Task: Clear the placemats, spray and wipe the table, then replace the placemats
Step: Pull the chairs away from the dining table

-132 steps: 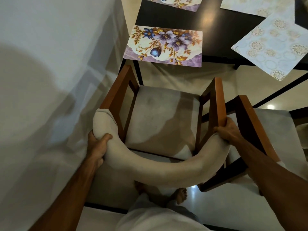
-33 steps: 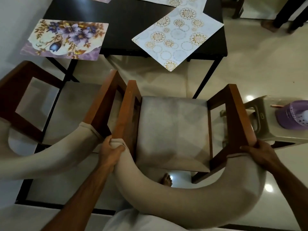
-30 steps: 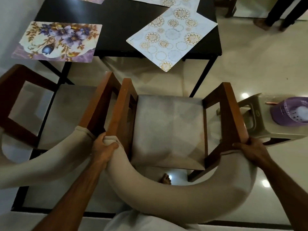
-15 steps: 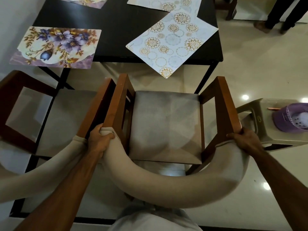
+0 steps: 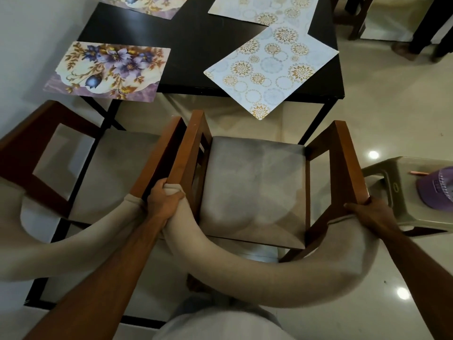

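A black table (image 5: 196,42) carries a purple floral placemat (image 5: 107,69) overhanging its near left edge and a white placemat with gold medallions (image 5: 269,69) overhanging the near edge. More placemats (image 5: 264,8) lie farther back. In front of the table stands a wooden armchair (image 5: 255,190) with a grey seat and a curved padded backrest. My left hand (image 5: 164,204) grips the backrest's left end. My right hand (image 5: 370,217) holds the right end where it meets the wooden arm.
A second armchair (image 5: 81,168) stands touching the first on its left, beside the white wall (image 5: 29,45). A grey plastic stool (image 5: 402,192) with a purple object (image 5: 438,187) on it stands at the right. Someone's feet (image 5: 404,49) are at the far right.
Earlier I held the left chair's backrest; since a second ago both hands hold the right chair. It has moved slightly back from the table, with more floor showing in front of it.
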